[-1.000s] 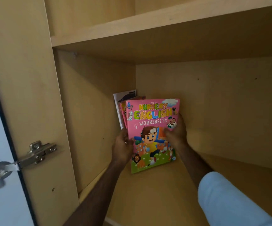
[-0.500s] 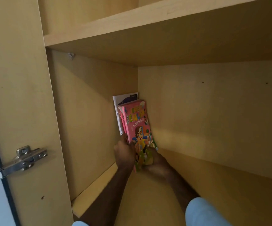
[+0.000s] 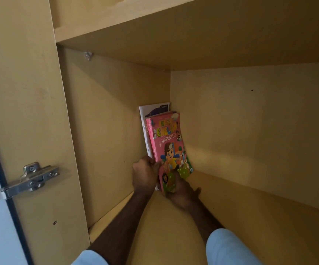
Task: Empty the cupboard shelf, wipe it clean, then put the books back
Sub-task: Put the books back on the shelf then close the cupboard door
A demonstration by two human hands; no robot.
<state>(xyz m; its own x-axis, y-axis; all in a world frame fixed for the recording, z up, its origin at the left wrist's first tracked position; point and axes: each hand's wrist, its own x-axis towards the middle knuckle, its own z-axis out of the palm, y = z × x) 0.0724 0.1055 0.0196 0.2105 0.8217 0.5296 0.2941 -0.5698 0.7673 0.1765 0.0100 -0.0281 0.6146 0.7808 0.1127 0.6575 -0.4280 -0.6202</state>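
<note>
Standing a few thin books upright in the shelf's far left corner, at frame centre: the left hand (image 3: 145, 174), fingers curled, grips the spine-side lower edges of the white book (image 3: 145, 127) and its neighbours, while the right hand (image 3: 182, 190) curls round the bottom corner of the pink worksheet book (image 3: 167, 138), whose cover bows. Judged light, floppy and glossy, it is best pinched near the spine, low down, with the shelf (image 3: 250, 217) bearing its weight

Dim, warm light fills the cupboard, with a pale patch on the back panel (image 3: 202, 153). Shadow lies under the upper shelf (image 3: 193, 44); wide-angle bending tilts the edges
</note>
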